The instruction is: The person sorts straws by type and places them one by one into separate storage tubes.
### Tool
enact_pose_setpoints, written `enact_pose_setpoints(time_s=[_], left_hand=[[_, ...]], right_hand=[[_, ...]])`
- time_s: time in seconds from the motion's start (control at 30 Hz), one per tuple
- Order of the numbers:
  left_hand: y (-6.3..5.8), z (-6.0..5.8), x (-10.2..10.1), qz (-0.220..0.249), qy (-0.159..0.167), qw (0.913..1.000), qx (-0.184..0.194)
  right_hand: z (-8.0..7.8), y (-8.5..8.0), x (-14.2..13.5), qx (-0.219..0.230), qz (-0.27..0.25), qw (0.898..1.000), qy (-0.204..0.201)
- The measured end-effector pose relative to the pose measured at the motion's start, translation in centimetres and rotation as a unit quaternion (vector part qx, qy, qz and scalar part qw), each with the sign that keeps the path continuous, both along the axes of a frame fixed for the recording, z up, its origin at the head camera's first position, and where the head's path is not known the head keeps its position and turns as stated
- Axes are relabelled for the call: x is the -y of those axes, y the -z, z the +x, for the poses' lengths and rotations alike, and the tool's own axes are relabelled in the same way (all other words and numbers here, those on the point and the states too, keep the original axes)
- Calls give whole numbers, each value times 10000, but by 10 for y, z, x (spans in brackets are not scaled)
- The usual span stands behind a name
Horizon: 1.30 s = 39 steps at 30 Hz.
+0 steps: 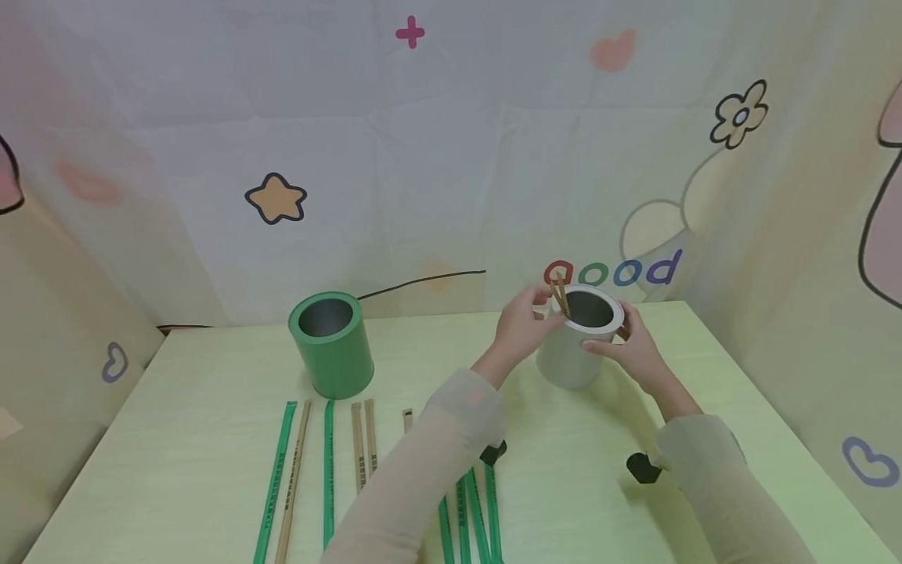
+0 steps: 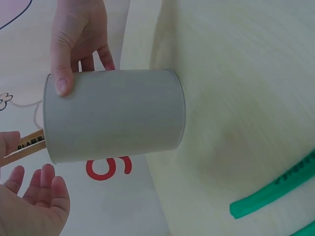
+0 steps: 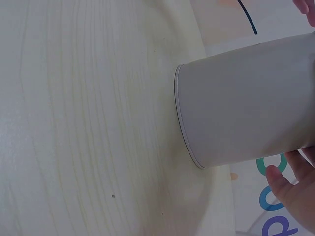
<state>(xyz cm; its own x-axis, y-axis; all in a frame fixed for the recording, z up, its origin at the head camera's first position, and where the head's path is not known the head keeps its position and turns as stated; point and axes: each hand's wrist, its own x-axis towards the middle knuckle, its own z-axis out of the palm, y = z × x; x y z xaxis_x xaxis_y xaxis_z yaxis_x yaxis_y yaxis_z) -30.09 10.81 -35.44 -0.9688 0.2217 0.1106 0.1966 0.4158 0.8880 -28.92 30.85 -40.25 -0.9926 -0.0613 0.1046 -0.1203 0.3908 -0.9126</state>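
A white cylindrical holder (image 1: 572,362) stands upright at the back right of the table. Two thin brown strips (image 1: 561,296) with printed lettering lean out of its mouth at the left rim. Beside that rim is my left hand (image 1: 520,325); in the left wrist view its fingers (image 2: 47,184) are spread and its thumb lies by the strips. My right hand (image 1: 637,351) grips the holder's right side near the top, thumb in front and fingers partly hidden behind. The holder's lower body (image 3: 241,108) fills much of the right wrist view.
A green cylindrical holder (image 1: 337,356) stands at the back left. In front lie several flat green strips (image 1: 276,478) and brown strips (image 1: 293,479), some hidden under the left sleeve (image 1: 430,470). A printed cloth (image 1: 451,172) hangs behind the table.
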Motion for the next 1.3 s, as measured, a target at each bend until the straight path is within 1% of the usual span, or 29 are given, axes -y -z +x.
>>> enact_pose_setpoints(time_s=[0.2,0.4,0.5,0.6,0.77,1.03,1.17,1.3], left_hand=[[11,3,11,123,84,9997,192],[16,6,21,308,186,9986,388],[18,9,26,296,211,9983,447],[18,11,31,201,242,9986,437],[21,16,40,30,341,9989,314],[27,22,56,-98,386,9986,335],[27,25,63,-122,375,9986,348],[25,29,70,-59,378,9986,356]], right_hand=[[-1,1,-1,-28,-11,10000,-1],[0,0,0,7,-7,10000,-17],[0,0,1,11,21,10000,-43],[0,0,1,-6,52,10000,-61],[-1,0,1,-50,78,9999,-62],[0,-1,2,26,10,9999,-136],[1,-4,2,98,-66,9994,-315],[2,-2,0,169,89,9981,-583]])
